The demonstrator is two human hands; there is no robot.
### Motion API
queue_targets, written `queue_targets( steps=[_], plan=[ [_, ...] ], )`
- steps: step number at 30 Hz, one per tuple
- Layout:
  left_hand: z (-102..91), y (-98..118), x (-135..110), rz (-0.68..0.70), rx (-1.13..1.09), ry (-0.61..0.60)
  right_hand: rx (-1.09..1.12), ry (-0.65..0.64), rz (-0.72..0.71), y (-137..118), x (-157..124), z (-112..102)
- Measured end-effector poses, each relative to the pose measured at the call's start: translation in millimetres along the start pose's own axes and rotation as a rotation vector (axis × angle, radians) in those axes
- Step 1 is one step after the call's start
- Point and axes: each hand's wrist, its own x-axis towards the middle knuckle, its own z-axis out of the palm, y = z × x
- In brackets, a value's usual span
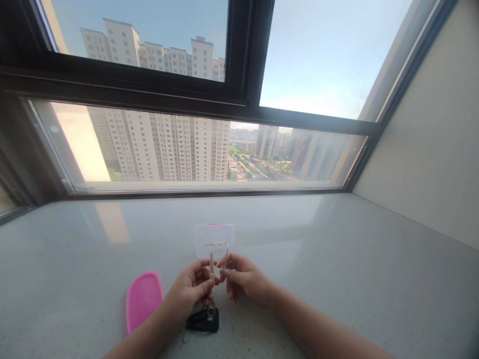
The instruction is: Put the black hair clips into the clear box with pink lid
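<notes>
My left hand [190, 291] pinches a small pale key-like stick [211, 264] that stands upright; a key ring and a black key fob [203, 320] hang below it onto the counter. My right hand [242, 280] pinches a second thin metal piece [225, 260], close beside the first. Both hands hover just in front of a small clear plastic container [214, 238] that holds a small metal item. A pink lid [142, 299] lies flat to the left of my left hand.
The hands work on a pale grey stone counter [337, 259] below a large window with a dark frame [209, 192]. A beige wall [430, 164] closes the counter on the right.
</notes>
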Motion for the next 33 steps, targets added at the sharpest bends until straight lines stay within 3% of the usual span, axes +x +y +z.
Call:
queue_targets(
  steps=[17, 28, 33],
  plan=[
    [2.6, 9.1, -3.5, -0.053, 0.022, -0.049, -0.043, -0.079, 0.035, -2.9, -2.3, -0.2],
    [2.9, 11.5, -4.7, -0.112, 0.003, 0.011, -0.11, -0.076, 0.076, -1.9, -2.4, -2.2],
    [-0.2, 7.6, -2.7, -0.077, -0.001, 0.008, -0.082, -0.083, 0.081, -4.7, -2.5, -1.0]
  ],
)
